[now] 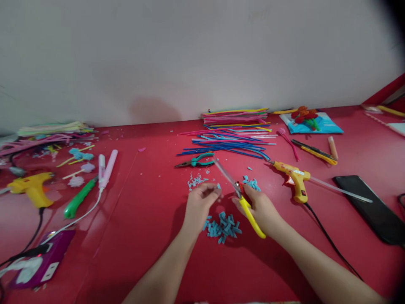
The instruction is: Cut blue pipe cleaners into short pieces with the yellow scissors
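My left hand (204, 199) pinches a small blue piece (218, 185) between thumb and fingertips. In my right hand (257, 207) are scissors (252, 219) with yellow handles, their blades pointing up and to the left, slightly apart from the piece. Below and between my hands lies a pile of short cut blue pieces (223, 228). A smaller heap of blue pieces (252, 183) sits just beyond my right hand, partly hidden by it. Fine pale blue scraps (196, 180) are scattered past my left hand.
Green-handled pliers (198, 160) and blue and pink pipe cleaners (230, 141) lie ahead. To the right are a yellow glue gun (294, 177), a black phone (367, 207) and a cutter (314, 152). Leftward are another glue gun (33, 188), a pink hair straightener (107, 169) and a purple power strip (47, 257).
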Demonstrator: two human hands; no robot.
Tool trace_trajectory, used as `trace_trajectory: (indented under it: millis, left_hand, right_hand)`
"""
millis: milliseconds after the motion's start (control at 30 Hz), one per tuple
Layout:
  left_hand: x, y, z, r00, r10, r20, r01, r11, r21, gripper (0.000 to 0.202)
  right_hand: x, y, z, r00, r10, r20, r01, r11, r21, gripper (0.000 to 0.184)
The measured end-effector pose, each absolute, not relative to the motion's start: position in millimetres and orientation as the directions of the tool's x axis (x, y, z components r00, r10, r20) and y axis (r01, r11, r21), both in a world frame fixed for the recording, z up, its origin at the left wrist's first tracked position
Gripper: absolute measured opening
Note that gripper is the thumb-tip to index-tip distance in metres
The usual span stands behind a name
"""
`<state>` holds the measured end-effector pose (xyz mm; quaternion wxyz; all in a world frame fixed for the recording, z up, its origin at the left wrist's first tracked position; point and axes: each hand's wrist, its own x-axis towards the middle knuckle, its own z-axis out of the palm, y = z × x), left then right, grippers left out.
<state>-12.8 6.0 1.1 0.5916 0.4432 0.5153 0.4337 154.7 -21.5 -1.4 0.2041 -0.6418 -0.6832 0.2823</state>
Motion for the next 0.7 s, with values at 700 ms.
trace_trajectory:
  millis: [700]
  left_hand:
    - [-4.2, 0.8, -3.9, 0.16, 0.948, -0.275, -0.057, 0.287, 0.956, 0.016]
  right_hand:
    - [154.1, -17.0, -3.0, -0.001, 0.992, -0.128, 0.525, -0.109, -0.844, 0.018]
